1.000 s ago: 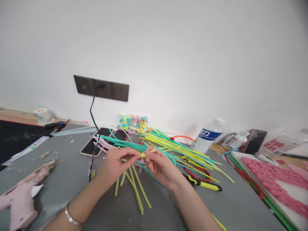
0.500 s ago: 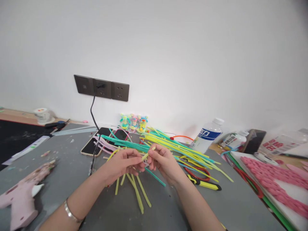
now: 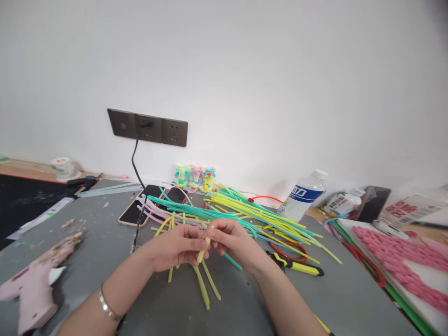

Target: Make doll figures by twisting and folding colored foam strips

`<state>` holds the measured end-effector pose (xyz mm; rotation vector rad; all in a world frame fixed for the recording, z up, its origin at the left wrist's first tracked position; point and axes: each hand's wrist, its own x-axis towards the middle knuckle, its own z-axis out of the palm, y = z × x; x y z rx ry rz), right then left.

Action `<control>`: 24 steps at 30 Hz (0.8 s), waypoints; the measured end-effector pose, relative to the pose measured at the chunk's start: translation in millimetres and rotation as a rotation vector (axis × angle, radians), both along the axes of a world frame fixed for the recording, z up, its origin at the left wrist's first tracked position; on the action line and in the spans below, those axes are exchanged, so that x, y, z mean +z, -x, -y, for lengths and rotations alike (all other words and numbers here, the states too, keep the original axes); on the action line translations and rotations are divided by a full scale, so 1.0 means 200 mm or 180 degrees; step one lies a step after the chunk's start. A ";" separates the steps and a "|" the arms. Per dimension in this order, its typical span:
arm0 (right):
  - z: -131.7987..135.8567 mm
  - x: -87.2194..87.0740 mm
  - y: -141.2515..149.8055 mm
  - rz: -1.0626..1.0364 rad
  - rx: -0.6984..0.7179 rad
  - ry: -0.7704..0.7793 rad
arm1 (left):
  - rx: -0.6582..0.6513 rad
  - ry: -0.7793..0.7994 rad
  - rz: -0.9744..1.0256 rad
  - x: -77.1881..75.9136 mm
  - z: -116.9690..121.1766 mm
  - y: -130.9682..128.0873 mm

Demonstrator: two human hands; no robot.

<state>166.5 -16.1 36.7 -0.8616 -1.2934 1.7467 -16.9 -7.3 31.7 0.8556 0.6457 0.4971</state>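
Observation:
Between my two hands is a short pale-yellow pipe cleaner [image 3: 202,255], folded or twisted on itself. My left hand [image 3: 182,246] pinches it from the left, thumb against fingers. From the right, my right hand [image 3: 226,240] pinches its upper end, fingertips nearly touching those of the left. Below them, several loose yellow pipe cleaners [image 3: 202,289] lie on the grey table [image 3: 241,312]. Behind the hands spreads a pile of teal pipe cleaners [image 3: 185,207] and yellow pipe cleaners [image 3: 252,212]. My fingers partly cover the held piece.
Small fuzzy figures [image 3: 195,178] stand by the wall. Phones [image 3: 135,210] lie left of the pile. A pink glue gun [image 3: 33,284] rests at left. Yellow-black pliers [image 3: 297,267], a water bottle [image 3: 303,196] and a board with pink braided pieces [image 3: 395,256] are at right.
The held pipe cleaner has turned from slanting to more upright, its lower end now showing below my fingers. My right hand has shifted slightly left and down.

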 end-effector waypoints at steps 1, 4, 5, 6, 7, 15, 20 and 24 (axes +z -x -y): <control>0.00 0.00 0.00 0.0003 0.0019 0.0011 | -0.0017 0.0003 0.0024 0.00 0.00 0.00; 0.00 -0.01 0.00 -0.0001 0.0024 0.0045 | -0.0071 0.0007 0.0088 -0.01 0.00 0.00; 0.00 -0.01 0.00 0.0010 0.0023 0.0031 | -0.0088 0.0018 0.0104 -0.01 0.00 0.00; 0.00 -0.01 0.00 0.0016 0.0013 0.0002 | -0.0099 0.0031 0.0113 -0.01 0.00 0.00; 0.00 -0.02 0.00 0.0018 0.0002 -0.0030 | -0.0102 0.0047 0.0118 -0.01 0.00 0.00; 0.01 0.02 -0.01 -0.0121 -0.0048 -0.0448 | 0.0127 0.0098 0.0078 0.00 0.00 -0.01; 0.01 0.07 -0.02 0.0041 -0.0152 -0.0839 | 0.0151 0.0117 0.0089 0.00 0.00 -0.01; 0.01 0.07 -0.02 0.0115 -0.0112 -0.0870 | 0.0153 0.0119 0.0096 0.01 0.01 -0.01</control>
